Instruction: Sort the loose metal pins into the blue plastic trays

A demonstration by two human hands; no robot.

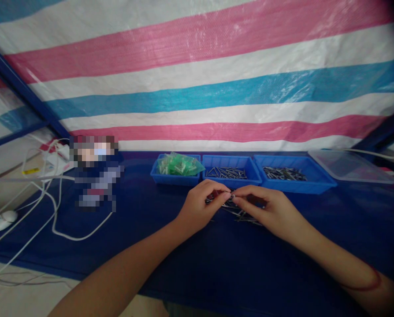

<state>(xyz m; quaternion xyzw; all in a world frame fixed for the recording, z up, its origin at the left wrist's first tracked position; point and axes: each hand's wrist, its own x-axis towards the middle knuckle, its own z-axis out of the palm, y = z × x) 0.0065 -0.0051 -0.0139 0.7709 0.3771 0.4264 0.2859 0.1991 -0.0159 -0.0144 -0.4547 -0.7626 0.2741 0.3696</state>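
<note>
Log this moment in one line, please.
left hand: pinching metal pins | right hand: pinching same pins | surface: blue tabletop | behind: three blue trays

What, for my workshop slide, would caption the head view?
Left hand and right hand meet fingertips over loose metal pins on a blue table, three blue trays behind.

Head camera, looking forward-down, close over table [233, 264], facing striped tarp [197, 88].

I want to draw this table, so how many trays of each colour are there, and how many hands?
Blue trays: 3
Clear tray: 1
Hands (left hand, right hand): 2
Total: 6
</note>
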